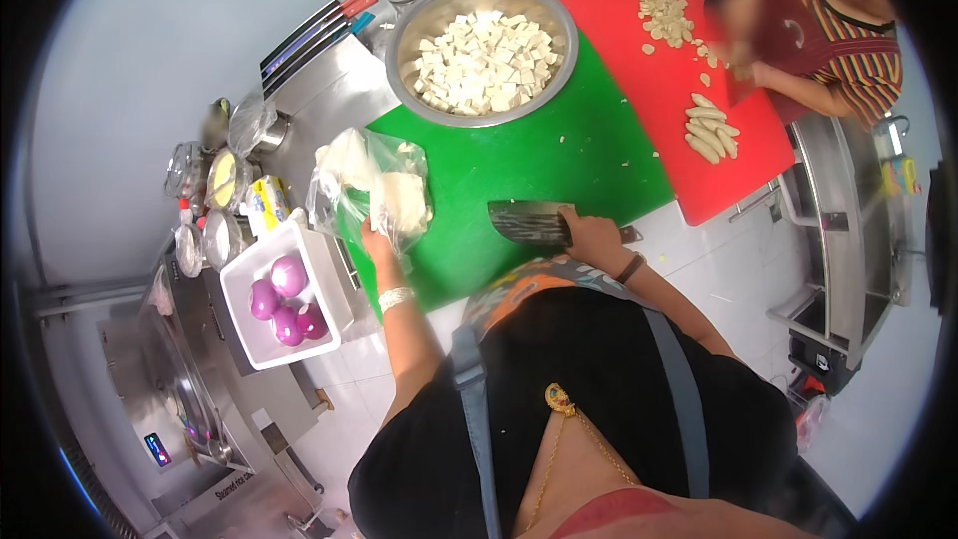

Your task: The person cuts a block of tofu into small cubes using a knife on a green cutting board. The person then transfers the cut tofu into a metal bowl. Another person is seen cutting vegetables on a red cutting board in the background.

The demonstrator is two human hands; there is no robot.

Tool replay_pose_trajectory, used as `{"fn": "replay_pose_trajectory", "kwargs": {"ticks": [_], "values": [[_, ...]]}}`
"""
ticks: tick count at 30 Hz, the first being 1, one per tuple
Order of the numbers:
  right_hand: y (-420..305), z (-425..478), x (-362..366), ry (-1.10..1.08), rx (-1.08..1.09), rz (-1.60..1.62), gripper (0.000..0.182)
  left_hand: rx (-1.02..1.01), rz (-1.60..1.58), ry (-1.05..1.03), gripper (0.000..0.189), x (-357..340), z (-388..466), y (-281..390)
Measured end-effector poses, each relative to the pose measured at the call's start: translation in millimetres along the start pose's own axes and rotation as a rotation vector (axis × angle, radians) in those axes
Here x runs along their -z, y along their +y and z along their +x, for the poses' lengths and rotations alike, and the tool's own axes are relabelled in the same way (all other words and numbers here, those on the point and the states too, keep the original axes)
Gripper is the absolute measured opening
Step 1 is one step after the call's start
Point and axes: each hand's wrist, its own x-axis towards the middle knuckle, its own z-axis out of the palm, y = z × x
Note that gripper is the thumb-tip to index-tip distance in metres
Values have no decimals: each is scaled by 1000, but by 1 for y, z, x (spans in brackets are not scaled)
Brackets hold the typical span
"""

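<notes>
My right hand (595, 239) grips a broad-bladed cleaver (528, 223), its blade lying over the near part of a green cutting board (479, 172). My left hand (378, 239) is at the near edge of a clear plastic bag (322, 191) that holds pale, creamy-white blocks (403, 198); part of the hand is hidden by the bag, and its grip cannot be made out. Beyond the board's middle, a large steel bowl (483, 120) holds many small white cubes (486, 64). A few crumbs dot the green board.
A white bin (340, 299) with several peeled purple onions (288, 275) stands at left, near jars and a row of knives (307, 41). At right, a co-worker (808, 37) cuts on a red board (621, 22) bearing slices (666, 15) and whole finger-shaped pieces (711, 131).
</notes>
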Motion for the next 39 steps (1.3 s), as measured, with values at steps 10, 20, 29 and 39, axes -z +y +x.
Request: {"fn": "replay_pose_trajectory", "kwargs": {"ticks": [10, 20, 29, 39], "values": [[11, 2, -13, -73, 43, -24, 74, -46, -33, 50, 38, 3, 3, -7], [15, 2, -17, -75, 4, 17, 83, -33, -59, 26, 33, -3, 5, -7], [13, 3, -12, -117, 16, 26, 82, -41, 11, 63, 36, -6, -6, 9], [13, 4, -11, -117, 30, 9, 81, -100, 31, 94, 39, -3, -4, 1]]}}
